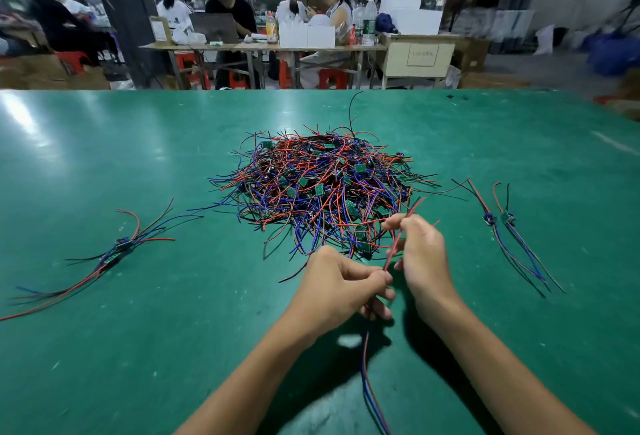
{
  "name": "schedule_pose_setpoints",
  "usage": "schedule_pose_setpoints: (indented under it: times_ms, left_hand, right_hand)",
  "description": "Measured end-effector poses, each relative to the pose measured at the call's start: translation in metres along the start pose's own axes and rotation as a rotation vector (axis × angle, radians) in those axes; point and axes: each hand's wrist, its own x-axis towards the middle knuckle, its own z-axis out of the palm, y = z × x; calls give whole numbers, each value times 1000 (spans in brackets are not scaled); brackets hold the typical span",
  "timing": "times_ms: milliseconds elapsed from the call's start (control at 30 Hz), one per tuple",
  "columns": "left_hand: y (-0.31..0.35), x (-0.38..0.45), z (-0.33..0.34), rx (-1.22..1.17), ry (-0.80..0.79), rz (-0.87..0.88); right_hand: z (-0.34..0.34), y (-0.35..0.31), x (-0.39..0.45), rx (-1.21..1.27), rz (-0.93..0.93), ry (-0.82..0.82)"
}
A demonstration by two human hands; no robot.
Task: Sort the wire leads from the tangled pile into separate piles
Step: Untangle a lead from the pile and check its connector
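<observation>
A tangled pile [322, 189] of red, blue and black wire leads with small green boards lies mid-table. My left hand [341, 287] grips one wire lead [398, 242] in its curled fingers; its blue and red tails hang down toward me. My right hand [420, 251] pinches the red wire of the same lead near its upper end, just in front of the pile. A small sorted pile [117, 253] lies at the left. Two separated leads [505, 223] lie at the right.
The green table [173, 348] stretches wide on both sides of the pile. Beyond its far edge, several people sit at other workbenches [263, 47] with boxes and bottles.
</observation>
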Motion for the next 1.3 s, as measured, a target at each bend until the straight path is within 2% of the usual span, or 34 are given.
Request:
schedule_pose_setpoints:
  times_ms: [133,267,333,400,500,567,700,867,1000,1133,1233,1300]
  left_hand:
    - [-2,0,7,68,-72,-6]
    - [-5,-2,1,-10,-59,-61]
    - [-6,-2,-2,-115,-35,-107]
    - [-5,1,-6,-191,-2,-126]
    - [-4,5,-11,-241,14,-111]
    - [-3,5,-14,-259,3,-105]
    - [-3,3,-16,-264,-24,-64]
    - [-4,5,-15,-189,120,-25]
    - [-9,8,-21,-3,259,82]
    - [-14,11,-23,365,365,279]
    - [-12,11,-23,498,289,333]
    - [-10,10,-21,345,105,216]
  right_hand:
    - [-15,-7,10,92,138,101]
    - [-21,-9,10,289,228,65]
    - [-26,-12,13,374,242,-56]
    - [-30,-14,12,353,215,-256]
    - [-28,-12,4,97,75,-505]
    - [-25,-10,-1,6,-25,-549]
    - [-28,-10,1,-3,-48,-410]
    - [-33,-9,6,93,7,-266]
    - [-30,-9,4,143,56,-282]
    - [-29,-10,4,236,91,-257]
    - [-28,-14,4,336,125,-195]
    - [-29,-17,4,412,167,-164]
